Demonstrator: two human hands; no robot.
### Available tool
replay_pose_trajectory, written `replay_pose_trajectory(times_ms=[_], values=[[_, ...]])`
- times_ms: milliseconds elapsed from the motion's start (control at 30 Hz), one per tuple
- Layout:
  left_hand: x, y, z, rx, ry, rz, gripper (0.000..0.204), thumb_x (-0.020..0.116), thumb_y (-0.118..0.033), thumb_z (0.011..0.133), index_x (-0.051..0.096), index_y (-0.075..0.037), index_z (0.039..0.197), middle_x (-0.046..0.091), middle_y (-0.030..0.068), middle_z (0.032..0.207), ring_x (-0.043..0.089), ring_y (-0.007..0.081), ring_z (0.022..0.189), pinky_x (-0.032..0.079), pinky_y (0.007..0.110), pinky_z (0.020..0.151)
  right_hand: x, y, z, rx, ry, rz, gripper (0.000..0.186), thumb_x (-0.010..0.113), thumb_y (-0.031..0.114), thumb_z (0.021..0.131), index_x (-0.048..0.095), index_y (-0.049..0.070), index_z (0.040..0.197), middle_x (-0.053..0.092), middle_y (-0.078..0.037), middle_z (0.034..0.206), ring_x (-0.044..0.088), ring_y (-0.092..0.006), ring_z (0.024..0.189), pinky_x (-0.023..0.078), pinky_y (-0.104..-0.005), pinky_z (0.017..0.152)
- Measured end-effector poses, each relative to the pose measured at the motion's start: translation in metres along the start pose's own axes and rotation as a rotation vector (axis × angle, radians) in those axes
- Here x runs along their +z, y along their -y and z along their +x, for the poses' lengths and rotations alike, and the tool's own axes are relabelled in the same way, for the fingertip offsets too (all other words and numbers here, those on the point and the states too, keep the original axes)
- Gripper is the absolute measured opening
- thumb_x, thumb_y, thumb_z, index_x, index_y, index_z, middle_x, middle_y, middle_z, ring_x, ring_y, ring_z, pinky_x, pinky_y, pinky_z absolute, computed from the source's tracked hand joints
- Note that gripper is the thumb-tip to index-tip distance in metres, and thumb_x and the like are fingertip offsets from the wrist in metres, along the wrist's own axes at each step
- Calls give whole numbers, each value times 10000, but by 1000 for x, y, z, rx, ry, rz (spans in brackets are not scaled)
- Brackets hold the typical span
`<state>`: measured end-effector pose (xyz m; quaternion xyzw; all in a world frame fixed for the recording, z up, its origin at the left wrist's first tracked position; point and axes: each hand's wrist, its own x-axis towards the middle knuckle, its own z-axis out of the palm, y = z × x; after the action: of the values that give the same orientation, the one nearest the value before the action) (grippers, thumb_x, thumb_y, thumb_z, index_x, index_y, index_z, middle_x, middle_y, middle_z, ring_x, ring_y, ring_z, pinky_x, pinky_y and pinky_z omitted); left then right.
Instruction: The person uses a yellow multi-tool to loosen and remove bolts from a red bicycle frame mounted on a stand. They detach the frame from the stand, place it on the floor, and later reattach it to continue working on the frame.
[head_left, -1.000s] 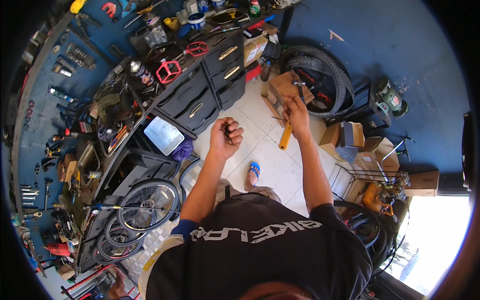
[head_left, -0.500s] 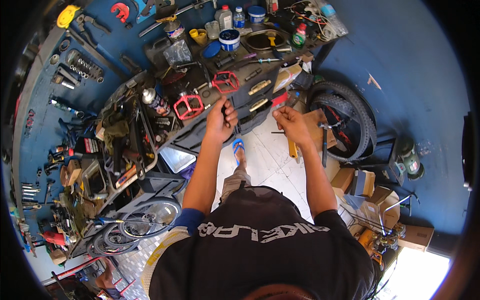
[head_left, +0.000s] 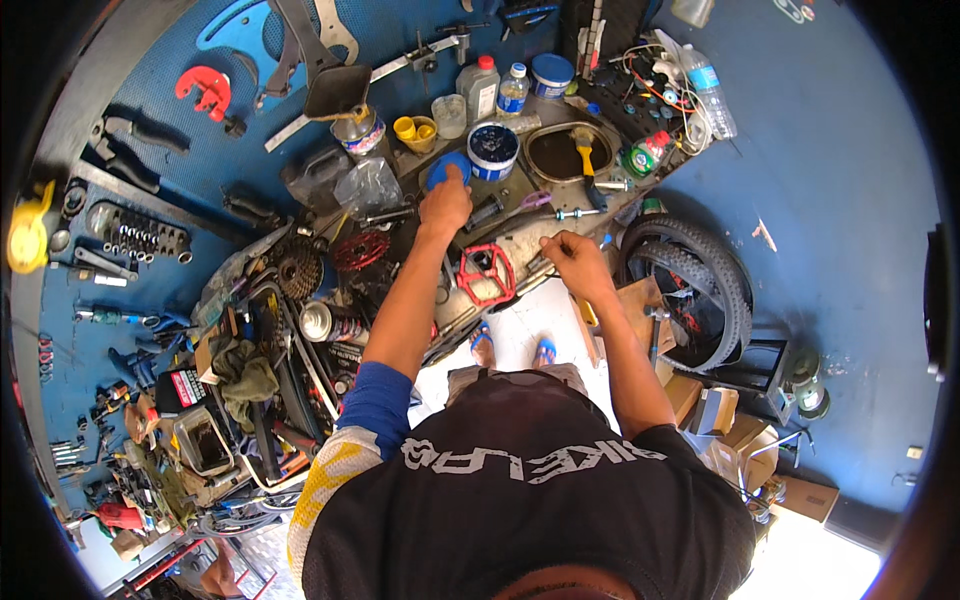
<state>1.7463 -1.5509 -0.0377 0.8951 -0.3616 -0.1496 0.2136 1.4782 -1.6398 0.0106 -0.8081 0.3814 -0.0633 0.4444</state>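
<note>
My left hand point(head_left: 447, 203) reaches onto the bench, index finger at the round blue lid point(head_left: 445, 172), beside an open blue-and-white tub point(head_left: 492, 150); whether it holds anything is hidden. My right hand point(head_left: 568, 260), fingers pinched on a thin dark rod point(head_left: 542, 277), hangs over the bench's front edge. Just left of it sits a red platform pedal point(head_left: 486, 275). Farther back are an oval tray point(head_left: 550, 155) with a yellow-handled brush point(head_left: 584, 153), a purple-handled tool point(head_left: 532, 200) and yellow cups point(head_left: 414, 128). A hammer point(head_left: 656, 338) stands lower right, apart from my hand.
Stacked tyres point(head_left: 725, 290) lean at the right wall above a black metal stand point(head_left: 757, 385). Cardboard boxes point(head_left: 805, 497) lie lower right. A pegboard point(head_left: 130, 235) of tools runs along the left. My feet point(head_left: 545, 349) are on white floor tiles below the bench point(head_left: 410, 240).
I have moved up to the bench. My left hand has risen to the blue lid. My right hand let go of the hammer and yellow-handled tool and now pinches the thin rod.
</note>
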Motion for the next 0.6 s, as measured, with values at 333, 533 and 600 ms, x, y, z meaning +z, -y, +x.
replay_pose_trajectory(times_ms=[333,533,600], values=[[16,-6,24,-140,47,219,384,515,-133,993,435,-11,1349,761,258,1016,755,418,985,587,539,844,-28,19,116,-162,-20,-219,467,630,352,994,564,-4,1289,705,-319,1133,678,-473,1114,516,-517,965],[-29,-12,19,-354,-363,38,290,552,-225,1026,591,-2,1208,745,272,957,736,461,915,575,558,808,-53,78,175,-76,198,-547,1027,859,536,759,410,-77,1451,664,-329,1274,660,-463,1191,517,-501,1017],[-39,5,15,-206,-535,-287,276,596,-262,1026,662,0,1083,735,278,968,716,482,923,556,555,807,-55,85,191,-183,222,-578,1134,892,538,711,369,-91,1496,639,-332,1327,653,-451,1218,522,-496,1023]])
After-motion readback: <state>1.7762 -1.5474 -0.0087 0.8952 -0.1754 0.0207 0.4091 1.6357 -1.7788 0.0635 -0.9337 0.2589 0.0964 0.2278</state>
